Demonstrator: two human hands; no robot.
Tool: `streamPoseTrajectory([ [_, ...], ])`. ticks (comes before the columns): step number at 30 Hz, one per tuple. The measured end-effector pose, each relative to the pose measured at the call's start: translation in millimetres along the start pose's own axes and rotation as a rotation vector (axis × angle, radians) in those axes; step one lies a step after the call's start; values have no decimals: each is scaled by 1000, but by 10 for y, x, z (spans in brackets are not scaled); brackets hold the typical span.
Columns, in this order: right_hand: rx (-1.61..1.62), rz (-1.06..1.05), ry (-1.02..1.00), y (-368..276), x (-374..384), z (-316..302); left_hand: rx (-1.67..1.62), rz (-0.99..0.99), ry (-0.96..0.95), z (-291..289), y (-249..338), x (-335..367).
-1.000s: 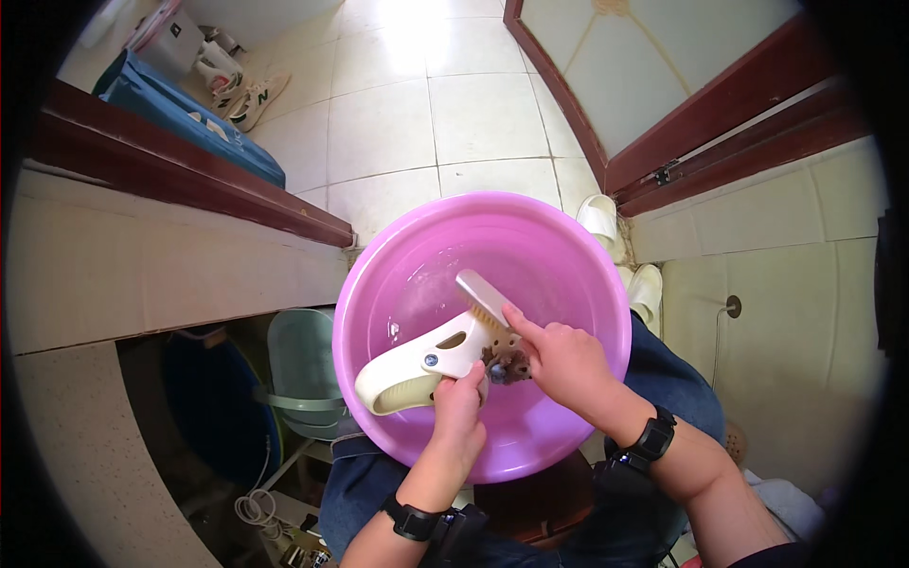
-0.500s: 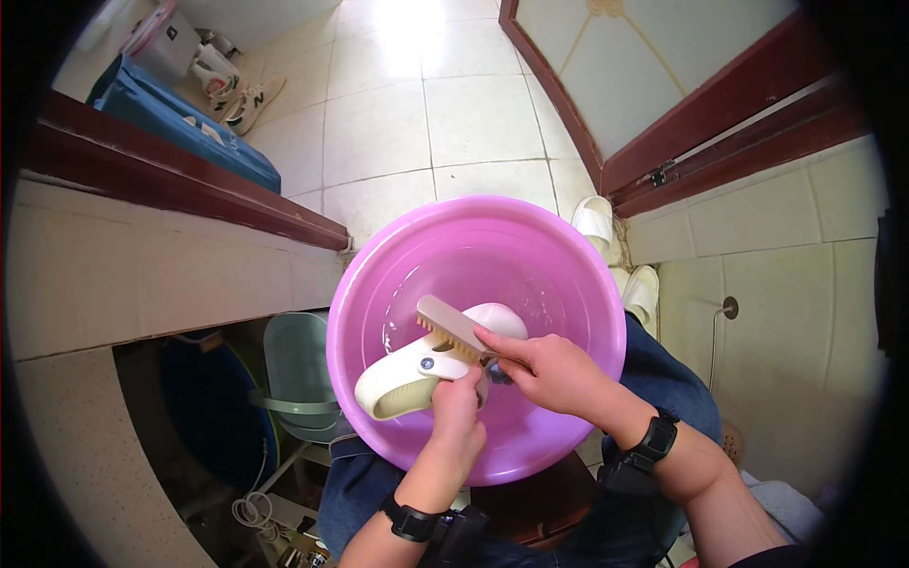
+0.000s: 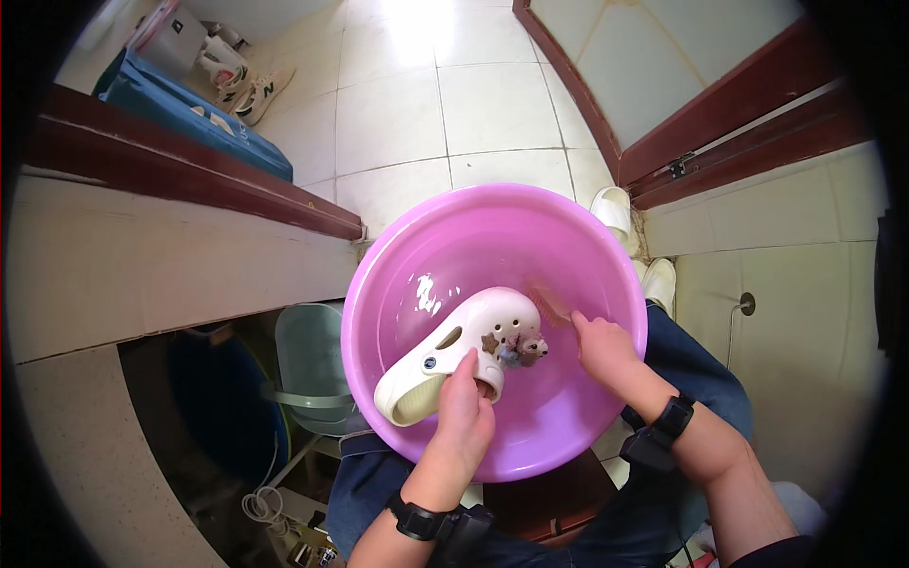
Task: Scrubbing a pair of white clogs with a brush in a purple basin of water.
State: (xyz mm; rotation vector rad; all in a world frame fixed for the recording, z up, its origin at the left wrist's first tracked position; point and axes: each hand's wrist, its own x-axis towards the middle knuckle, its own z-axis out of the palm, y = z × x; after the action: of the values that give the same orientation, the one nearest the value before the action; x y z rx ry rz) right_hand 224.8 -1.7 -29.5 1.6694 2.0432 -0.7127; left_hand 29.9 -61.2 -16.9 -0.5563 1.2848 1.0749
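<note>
My left hand grips a white clog by its side near the foot opening, over the pink basin. The clog's toe points to the upper right, and its heel strap lies at the lower left. A star and small animal-like charms sit on its vented upper. Closed around the handle of a scrubbing brush, my right hand is just right of the toe. The brush head is low in the basin and looks blurred, apparently in the water. My left fingertips are partly hidden by the shoe.
The basin stands between my knees. White slippers are on the floor beyond its right side. A grey-green tub stands to the left, near a coiled white cable. Farther off are a blue bag, sneakers and a dark red door frame.
My right hand has moved the brush from above the clog's upper to low in the basin, right of the toe. The clog has tilted, so its charms now show. The view has shifted slightly.
</note>
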Motion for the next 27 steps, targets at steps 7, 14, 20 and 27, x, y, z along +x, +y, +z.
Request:
streamPoseTrajectory([
  [7,303,-154,49,-62,24,-17,-80,45,15,87,57,-146],
  [14,501,-281,333,-349,-91,-219,40,269,13,121,43,-177],
  [20,559,-511,68,-562,-416,-272,204,334,58,64,-49,-76],
  [27,607,-367,236,-403,-226,-235,361,344,45,165,-95,-181],
])
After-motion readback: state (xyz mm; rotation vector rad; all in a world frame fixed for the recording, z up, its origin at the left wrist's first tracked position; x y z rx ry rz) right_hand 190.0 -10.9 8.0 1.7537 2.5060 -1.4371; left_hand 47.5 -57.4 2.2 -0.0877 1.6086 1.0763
